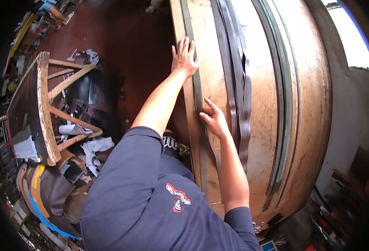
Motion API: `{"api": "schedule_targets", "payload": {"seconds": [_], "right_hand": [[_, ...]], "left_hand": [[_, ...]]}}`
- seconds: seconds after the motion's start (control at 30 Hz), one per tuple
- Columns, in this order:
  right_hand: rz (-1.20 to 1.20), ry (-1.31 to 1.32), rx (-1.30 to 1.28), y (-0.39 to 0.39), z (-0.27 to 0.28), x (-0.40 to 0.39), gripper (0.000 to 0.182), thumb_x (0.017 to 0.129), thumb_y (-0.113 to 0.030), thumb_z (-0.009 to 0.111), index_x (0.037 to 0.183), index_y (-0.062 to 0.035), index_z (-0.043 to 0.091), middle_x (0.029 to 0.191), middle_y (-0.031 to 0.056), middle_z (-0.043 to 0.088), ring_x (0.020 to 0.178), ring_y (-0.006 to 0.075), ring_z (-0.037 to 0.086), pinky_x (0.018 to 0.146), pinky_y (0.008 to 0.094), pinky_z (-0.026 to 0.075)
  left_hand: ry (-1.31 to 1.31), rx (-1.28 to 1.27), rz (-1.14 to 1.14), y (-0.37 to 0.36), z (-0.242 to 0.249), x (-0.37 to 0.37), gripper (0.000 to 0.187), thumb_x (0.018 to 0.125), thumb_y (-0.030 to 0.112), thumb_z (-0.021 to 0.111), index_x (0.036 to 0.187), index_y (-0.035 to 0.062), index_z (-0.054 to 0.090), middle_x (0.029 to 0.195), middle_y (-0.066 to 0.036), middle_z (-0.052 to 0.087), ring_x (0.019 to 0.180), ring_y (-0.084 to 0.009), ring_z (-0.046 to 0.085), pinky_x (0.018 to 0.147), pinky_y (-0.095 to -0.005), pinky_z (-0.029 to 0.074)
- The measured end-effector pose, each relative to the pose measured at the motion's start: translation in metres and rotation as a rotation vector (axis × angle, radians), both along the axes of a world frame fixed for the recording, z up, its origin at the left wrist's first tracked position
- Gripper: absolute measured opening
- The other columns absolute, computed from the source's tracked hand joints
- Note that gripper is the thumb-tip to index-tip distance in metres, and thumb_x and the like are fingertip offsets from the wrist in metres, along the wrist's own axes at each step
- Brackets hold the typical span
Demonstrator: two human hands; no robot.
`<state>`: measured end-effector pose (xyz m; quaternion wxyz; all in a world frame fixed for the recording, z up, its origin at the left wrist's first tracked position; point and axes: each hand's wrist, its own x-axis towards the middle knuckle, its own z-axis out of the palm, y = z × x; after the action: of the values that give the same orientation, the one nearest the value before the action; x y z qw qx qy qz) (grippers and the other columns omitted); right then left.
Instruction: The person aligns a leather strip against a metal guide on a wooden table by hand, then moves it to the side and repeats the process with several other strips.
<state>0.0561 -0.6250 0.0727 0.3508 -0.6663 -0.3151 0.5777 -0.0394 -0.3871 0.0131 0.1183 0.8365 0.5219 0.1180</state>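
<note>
My left hand [185,58] lies flat with its fingers spread on a long dark strip [198,94] near the left edge of the wooden table [258,138]. Closer to my body, my right hand [214,120] is at the same strip. Its index finger points outward, and the thumb is by the strip's edge; the other fingers are partly hidden. Just below this hand, a strip edge curves away from the tabletop. To the right runs a bundle of dark, wavy leather-like strips [234,75].
Farther right on the table lie more long grey-green strips [283,88]. At left, a wooden frame [46,108] stands among leather-like scraps and rolled sheets [56,192]. A person's leg [56,13] shows at the upper left. A wall [352,121] with a bright window borders the right.
</note>
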Motion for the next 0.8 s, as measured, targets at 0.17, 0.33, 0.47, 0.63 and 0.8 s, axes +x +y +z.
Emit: {"api": "schedule_targets", "payload": {"seconds": [0.17,0.33,0.47,0.63,0.8], "right_hand": [[-0.044,0.054,0.076,-0.025,-0.018,-0.005,0.056,0.087,-0.008,0.069,0.139,-0.0135,0.05,0.103,0.0127,0.067,0.093,0.0157,0.062,0.086,0.0294,0.05],[-0.076,-0.026,0.092,-0.028,-0.03,-0.009,0.044,0.088,-0.008,0.067,0.131,-0.011,0.059,0.097,0.0078,0.067,0.087,0.0108,0.059,0.082,0.0264,0.05],[-0.078,-0.063,0.123,-0.025,-0.022,-0.01,0.041,0.089,-0.006,0.066,0.13,-0.0085,0.06,0.099,0.0044,0.065,0.089,0.0098,0.057,0.082,0.0255,0.048],[-0.101,-0.039,0.098,-0.025,-0.025,-0.011,0.041,0.088,-0.008,0.067,0.128,-0.0087,0.061,0.101,0.0072,0.067,0.089,0.0106,0.059,0.083,0.0263,0.049],[-0.118,-0.057,0.094,-0.024,-0.022,-0.012,0.041,0.086,-0.008,0.067,0.127,-0.0083,0.062,0.102,0.0098,0.069,0.088,0.0113,0.062,0.082,0.0269,0.05]], "left_hand": [[0.007,0.056,0.034,0.0,-0.006,0.001,0.067,0.094,0.046,0.049,0.148,0.01,0.033,0.16,-0.012,0.015,0.148,-0.025,0.01,0.119,-0.0505,0.011],[-0.014,0.031,0.04,-0.001,-0.004,0.0,0.066,0.095,0.047,0.047,0.149,0.0117,0.033,0.16,-0.009,0.014,0.149,-0.0215,0.007,0.119,-0.0474,0.009],[-0.026,0.016,0.018,0.0,-0.006,-0.001,0.067,0.095,0.045,0.045,0.15,0.0103,0.028,0.16,-0.011,0.012,0.149,-0.0244,0.006,0.119,-0.049,0.008],[-0.036,0.022,0.02,0.002,-0.009,0.0,0.066,0.096,0.043,0.045,0.151,0.0101,0.028,0.16,-0.011,0.012,0.149,-0.0243,0.007,0.119,-0.0484,0.009],[0.007,0.059,0.04,0.002,-0.01,0.001,0.067,0.096,0.05,0.044,0.15,0.0125,0.031,0.161,-0.009,0.013,0.149,-0.023,0.009,0.12,-0.0455,0.01]]}}
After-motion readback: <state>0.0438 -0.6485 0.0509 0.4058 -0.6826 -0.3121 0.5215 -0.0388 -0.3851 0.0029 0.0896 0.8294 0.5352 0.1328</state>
